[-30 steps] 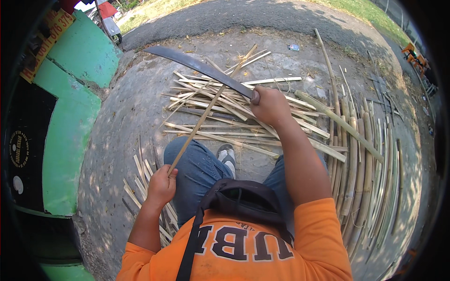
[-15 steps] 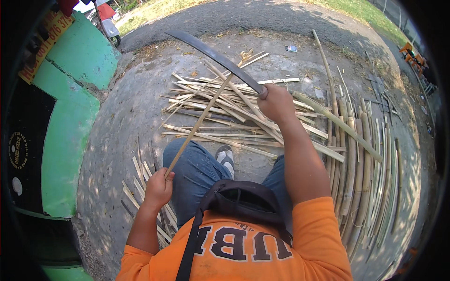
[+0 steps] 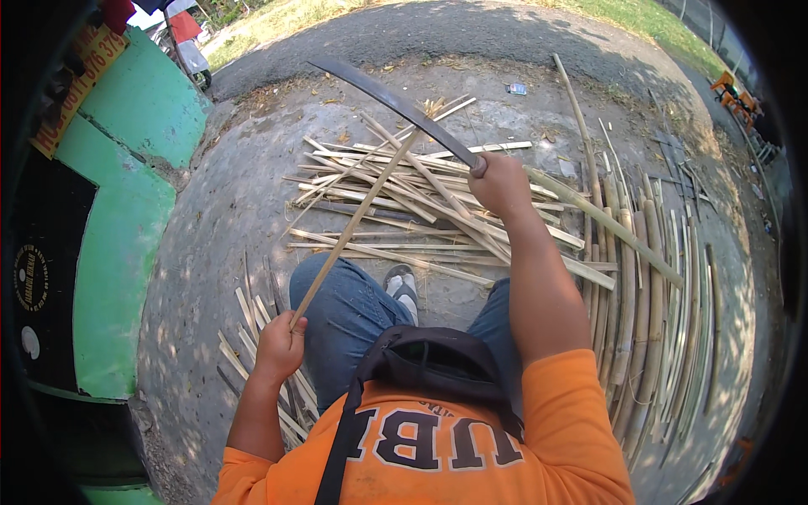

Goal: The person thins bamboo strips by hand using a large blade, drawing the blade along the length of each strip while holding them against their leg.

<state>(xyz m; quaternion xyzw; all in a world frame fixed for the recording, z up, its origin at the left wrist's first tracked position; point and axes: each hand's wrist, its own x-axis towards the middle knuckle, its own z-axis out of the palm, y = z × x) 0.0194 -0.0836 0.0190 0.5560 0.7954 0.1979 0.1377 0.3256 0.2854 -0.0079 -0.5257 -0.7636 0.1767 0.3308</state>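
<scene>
My right hand [image 3: 502,185] is closed round the short handle of a machete [image 3: 394,103]. Its long, dark, curved blade reaches up and to the left, crossing the far end of a bamboo strip [image 3: 349,227]. That strip slants over my left knee, and my left hand [image 3: 279,347] grips its near end with the thumb along it. Where blade and strip cross, some pale curled shavings [image 3: 433,108] show behind the blade. Whether the edge is cutting into the strip cannot be made out.
A criss-crossed pile of split bamboo strips [image 3: 421,198] covers the ground ahead of my knees. More strips [image 3: 252,324] lie by my left side. Long bamboo poles [image 3: 641,311] lie at the right, one slanting across them. A green wall [image 3: 126,278] stands at the left.
The machete has shifted slightly to the right relative to the pile, still across the strip's far end. My left hand and the strip's near end have dropped a little. Both grips are unchanged.
</scene>
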